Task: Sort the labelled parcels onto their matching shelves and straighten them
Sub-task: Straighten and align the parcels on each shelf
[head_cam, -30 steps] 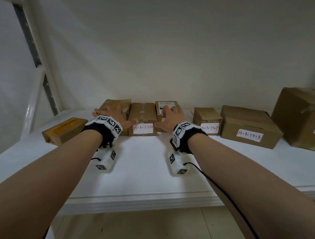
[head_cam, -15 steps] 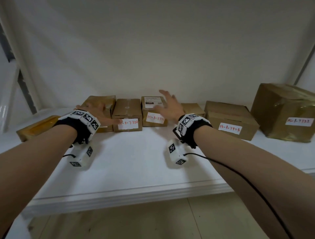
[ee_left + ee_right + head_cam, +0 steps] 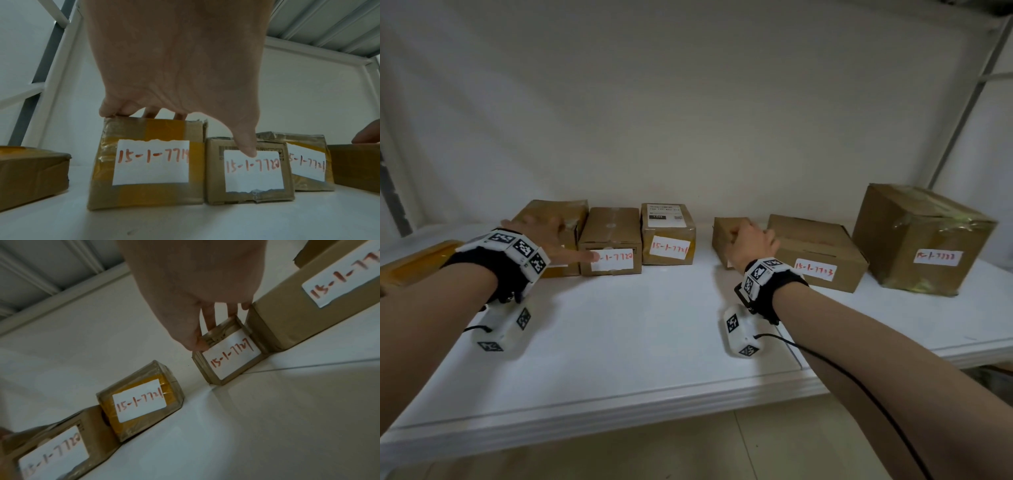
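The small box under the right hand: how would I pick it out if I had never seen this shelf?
Look along the row of brown parcels at the back of the white shelf. Right of a gap, beside the wide flat box, sits the small box, gripped by the right hand. It is the smallest parcel near there, its label apparently reading 15-1-7727.

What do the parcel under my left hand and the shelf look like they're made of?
The parcel 15-1-7719: brown cardboard, wrapped in glossy clear and yellow tape, with a matte torn-edged paper label. The shelf: smooth white board, perhaps painted or laminated; material unclear.
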`<act>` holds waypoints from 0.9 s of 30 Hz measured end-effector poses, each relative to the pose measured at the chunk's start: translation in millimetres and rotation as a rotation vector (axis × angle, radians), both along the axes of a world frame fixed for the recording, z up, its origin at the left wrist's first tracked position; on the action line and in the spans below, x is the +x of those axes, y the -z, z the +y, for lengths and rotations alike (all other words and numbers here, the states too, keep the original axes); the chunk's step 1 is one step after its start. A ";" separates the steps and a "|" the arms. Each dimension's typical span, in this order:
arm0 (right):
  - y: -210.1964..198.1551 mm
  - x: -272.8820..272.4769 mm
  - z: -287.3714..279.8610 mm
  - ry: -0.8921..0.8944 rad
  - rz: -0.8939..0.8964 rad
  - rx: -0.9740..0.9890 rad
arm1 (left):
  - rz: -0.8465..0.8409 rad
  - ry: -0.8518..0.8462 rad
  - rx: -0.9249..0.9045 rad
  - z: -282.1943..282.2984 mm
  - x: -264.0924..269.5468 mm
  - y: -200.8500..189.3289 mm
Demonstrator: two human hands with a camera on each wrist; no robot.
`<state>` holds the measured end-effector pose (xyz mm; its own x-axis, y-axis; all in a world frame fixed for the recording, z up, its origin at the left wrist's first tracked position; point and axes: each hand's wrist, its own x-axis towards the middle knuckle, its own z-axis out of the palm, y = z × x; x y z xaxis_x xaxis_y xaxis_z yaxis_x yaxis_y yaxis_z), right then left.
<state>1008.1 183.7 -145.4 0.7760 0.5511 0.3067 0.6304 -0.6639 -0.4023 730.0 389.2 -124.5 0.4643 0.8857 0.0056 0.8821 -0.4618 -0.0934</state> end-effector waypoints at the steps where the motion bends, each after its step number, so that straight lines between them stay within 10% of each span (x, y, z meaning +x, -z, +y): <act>1: -0.6 0.1 0.0 -0.013 0.015 0.002 | 0.000 -0.001 0.009 -0.6 -0.5 -0.3; 21: -7.3 -14.1 7.0 -0.401 0.335 0.193 | -0.071 -0.025 0.024 -10.0 -1.1 -3.5; 27: -5.0 40.3 -29.1 0.210 0.015 0.208 | -0.096 -0.045 -0.001 -3.4 -0.9 1.0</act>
<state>1048.4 154.6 -140.4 0.8718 0.3048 0.3835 0.4810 -0.6814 -0.5518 729.1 385.8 -125.5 0.4217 0.9055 0.0474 0.9066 -0.4219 -0.0069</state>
